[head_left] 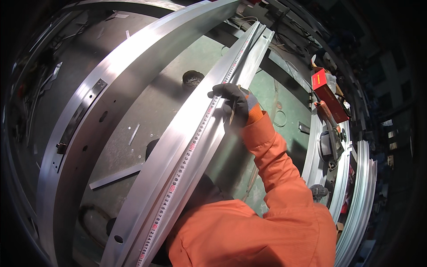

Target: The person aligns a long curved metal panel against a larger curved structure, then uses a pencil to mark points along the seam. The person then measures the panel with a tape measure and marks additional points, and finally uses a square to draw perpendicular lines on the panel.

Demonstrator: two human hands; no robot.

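We see the tape measure [192,147] directly under the fingertips; its printed blade lies along a long aluminium profile [167,147], its long axis slanting from below and left of the fingers to above and right of them; the right hand [235,104], gloved in grey, is the nearer one, coming across from the right side, and we find no left hand in view. The relation we judge most telling is this crossing: the fingers [225,91] reach over the blade at an angle to its length, the forefinger stretched out to the profile's bright face; the others curl below it beside a thin tan stick [232,111], but we cannot tell whether they pinch it or merely lie against it.

Further out, we have an orange sleeve [278,164] to the right of and below the fingers; a dark round container [187,78] just left of and above them, beyond the profile; a broad aluminium beam [120,66] well apart to their left; a red box [327,91] well to their right; pale stacked profiles [362,191] farther right and lower.
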